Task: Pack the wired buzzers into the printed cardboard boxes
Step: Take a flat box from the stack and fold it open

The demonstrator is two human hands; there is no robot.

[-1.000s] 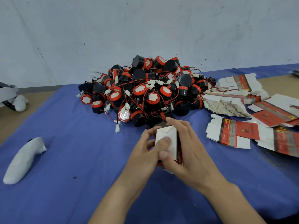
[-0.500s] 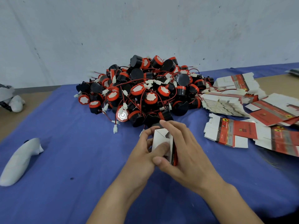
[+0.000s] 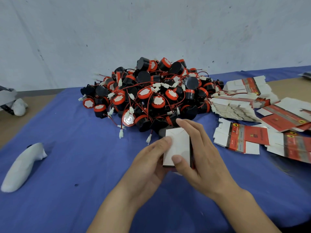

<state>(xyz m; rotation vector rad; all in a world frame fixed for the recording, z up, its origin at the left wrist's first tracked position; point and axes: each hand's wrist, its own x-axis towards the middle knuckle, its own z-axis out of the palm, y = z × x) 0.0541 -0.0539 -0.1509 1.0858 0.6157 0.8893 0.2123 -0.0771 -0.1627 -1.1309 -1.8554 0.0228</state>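
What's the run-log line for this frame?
phase: folding box | left hand: holds box | right hand: grips box | buzzer pile: behind | flat boxes: right

Your buzzer pile (image 3: 151, 98) sits on the table (image 3: 67, 148). Just before the pile you have one box (image 3: 177, 147); the flat boxes (image 3: 235, 108) lie right of it, touching; the controller (image 3: 21, 167) lies well left, nearer you.

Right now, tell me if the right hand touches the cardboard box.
Touching. The head view shows the right hand with thumb pressed on the cardboard box, fingers along its right edge.
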